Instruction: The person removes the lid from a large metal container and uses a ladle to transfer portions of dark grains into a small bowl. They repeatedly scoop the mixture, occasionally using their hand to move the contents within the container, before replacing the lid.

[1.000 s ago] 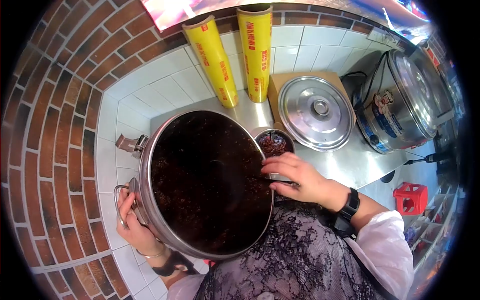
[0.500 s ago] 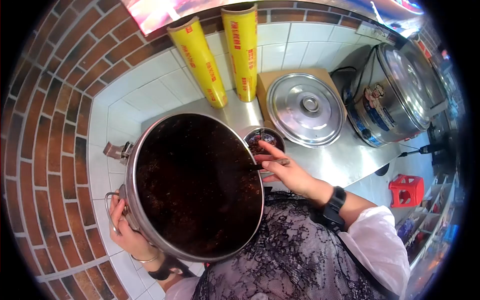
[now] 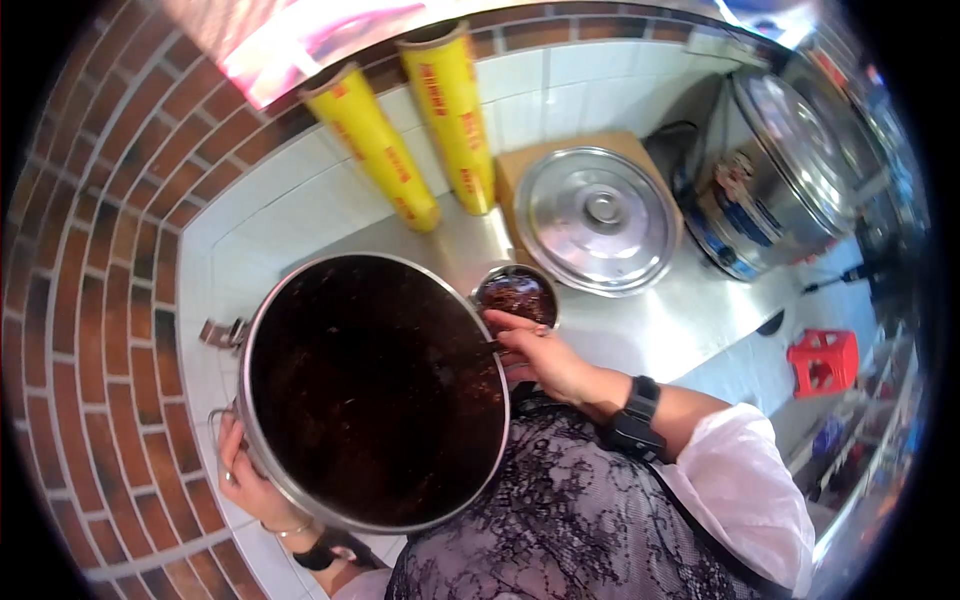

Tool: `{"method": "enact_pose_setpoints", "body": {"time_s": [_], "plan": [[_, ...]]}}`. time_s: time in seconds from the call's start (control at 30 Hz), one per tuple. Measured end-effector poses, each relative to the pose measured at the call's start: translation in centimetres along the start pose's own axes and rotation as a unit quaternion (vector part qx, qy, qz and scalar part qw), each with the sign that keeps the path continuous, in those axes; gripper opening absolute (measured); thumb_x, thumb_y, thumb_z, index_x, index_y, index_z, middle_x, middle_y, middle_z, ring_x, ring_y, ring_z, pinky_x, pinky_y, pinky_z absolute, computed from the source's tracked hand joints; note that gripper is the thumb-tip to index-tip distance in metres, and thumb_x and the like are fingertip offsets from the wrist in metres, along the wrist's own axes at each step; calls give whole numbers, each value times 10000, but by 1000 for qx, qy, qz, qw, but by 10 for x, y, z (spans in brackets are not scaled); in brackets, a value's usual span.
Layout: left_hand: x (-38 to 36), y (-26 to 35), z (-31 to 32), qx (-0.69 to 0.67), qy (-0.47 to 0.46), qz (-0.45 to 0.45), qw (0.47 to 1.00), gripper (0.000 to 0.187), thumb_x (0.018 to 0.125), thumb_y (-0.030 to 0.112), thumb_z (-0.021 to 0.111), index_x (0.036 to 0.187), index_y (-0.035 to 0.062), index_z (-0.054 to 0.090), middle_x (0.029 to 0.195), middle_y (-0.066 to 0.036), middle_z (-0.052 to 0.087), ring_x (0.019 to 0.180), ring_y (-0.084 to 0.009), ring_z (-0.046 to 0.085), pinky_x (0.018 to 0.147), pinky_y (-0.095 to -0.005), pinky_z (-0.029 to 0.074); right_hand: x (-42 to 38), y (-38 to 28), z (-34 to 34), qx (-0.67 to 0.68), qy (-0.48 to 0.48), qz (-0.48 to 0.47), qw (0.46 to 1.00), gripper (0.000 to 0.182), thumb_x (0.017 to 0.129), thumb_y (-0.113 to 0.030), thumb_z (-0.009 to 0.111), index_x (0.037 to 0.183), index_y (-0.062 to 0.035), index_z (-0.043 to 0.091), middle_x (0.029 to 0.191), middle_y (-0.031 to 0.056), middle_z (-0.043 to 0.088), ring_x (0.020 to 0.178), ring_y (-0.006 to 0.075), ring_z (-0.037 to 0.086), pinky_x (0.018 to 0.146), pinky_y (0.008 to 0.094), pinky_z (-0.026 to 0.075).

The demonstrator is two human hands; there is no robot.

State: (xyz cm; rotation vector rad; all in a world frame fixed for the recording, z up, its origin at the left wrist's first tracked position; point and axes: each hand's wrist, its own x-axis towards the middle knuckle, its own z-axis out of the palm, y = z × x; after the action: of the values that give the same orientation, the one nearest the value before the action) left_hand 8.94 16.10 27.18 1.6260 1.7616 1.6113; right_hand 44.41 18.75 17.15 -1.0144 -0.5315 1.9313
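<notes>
Gripping the pot (image 3: 375,390) handle at lower left with your left hand (image 3: 245,480), your right hand (image 3: 540,355) pinches a utensil handle beside the small bowl (image 3: 516,295) at centre frame.

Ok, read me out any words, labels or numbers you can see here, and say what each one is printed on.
Nothing reads clearly.
Left yellow roll: red print along its length, too blurred to read.
Right yellow roll: red print, also blurred.
Steel urn: a sticker with a picture and small text, unreadable.
Sign above the wall: pink glare, no letters legible.
Big pot, small bowl, lid, red stool: no writing visible.
</notes>
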Motion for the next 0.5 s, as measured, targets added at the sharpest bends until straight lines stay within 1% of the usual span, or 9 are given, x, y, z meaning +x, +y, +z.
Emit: {"method": "enact_pose_setpoints", "body": {"time_s": [0.1,0.13,0.2,0.23,0.27,0.37,0.4,0.47,0.5], "plan": [[4,6,1,-34,14,-19,999,304,891,21,382,961,-97,654,1232,-237,572,1177,-302,530,1026,-372,381,2,-1,3,-11,-2,3,1000,500,934,-142,422,1426,-77,361,1164,74,600,898,167,629,795,311,525],[5,6,0,-35,25,-29,999,305,878,6,379,967,-104,649,1226,-250,571,1187,-307,524,1031,-373,373,1,-2,6,-17,-18,7,1000,500,934,-142,422,1426,-77,361,1164,74,600,898,167,629,795,311,525],[9,0,-5,-49,14,-45,998,314,874,4,374,978,-105,649,1232,-264,563,1201,-310,514,1043,-375,357,-2,-6,11,-8,-5,-3,1000,502,933,-142,421,1427,-79,361,1160,82,600,883,165,628,785,308,525],[11,1,-7,-27,3,-30,999,312,873,9,384,989,-106,649,1231,-265,564,1207,-311,510,1055,-376,338,1,-4,7,-37,-15,-10,999,507,932,-138,417,1429,-68,354,1167,98,597,886,167,624,789,315,524],[13,-1,-8,-57,2,-39,998,314,867,14,394,1005,-110,647,1200,-245,590,1203,-299,514,1057,-374,332,1,-3,9,-45,-30,-10,998,507,932,-138,417,1429,-68,354,1167,98,597,886,167,624,789,315,524],[21,-2,-9,-62,3,-52,997,337,858,9,393,1055,-104,642,1131,-181,638,1163,-260,538,1043,-360,343,-7,-15,25,-26,-9,-36,999,513,926,-113,416,1429,-43,347,1226,106,576,968,193,611,840,330,511],[23,-2,-10,-66,9,-49,997,337,858,9,393,1055,-104,642,1131,-181,638,1163,-260,538,1043,-360,343,-9,-19,30,-31,-13,-39,999,513,926,-113,416,1429,-43,347,1226,106,576,968,193,611,840,330,511],[28,-5,-11,-98,3,-70,993,346,857,9,390,1073,-101,636,1123,-165,642,1133,-239,551,1034,-349,353,-11,-28,37,-60,13,-64,996,501,923,-100,412,1420,-45,370,1258,89,565,987,186,607,856,330,506],[31,-8,-11,-107,-1,-59,993,359,856,9,385,1099,-104,624,1121,-160,642,1120,-223,556,1020,-336,366,-9,-31,38,-68,18,-78,994,488,921,-88,404,1408,-51,397,1263,71,566,975,166,609,857,320,504]]}}
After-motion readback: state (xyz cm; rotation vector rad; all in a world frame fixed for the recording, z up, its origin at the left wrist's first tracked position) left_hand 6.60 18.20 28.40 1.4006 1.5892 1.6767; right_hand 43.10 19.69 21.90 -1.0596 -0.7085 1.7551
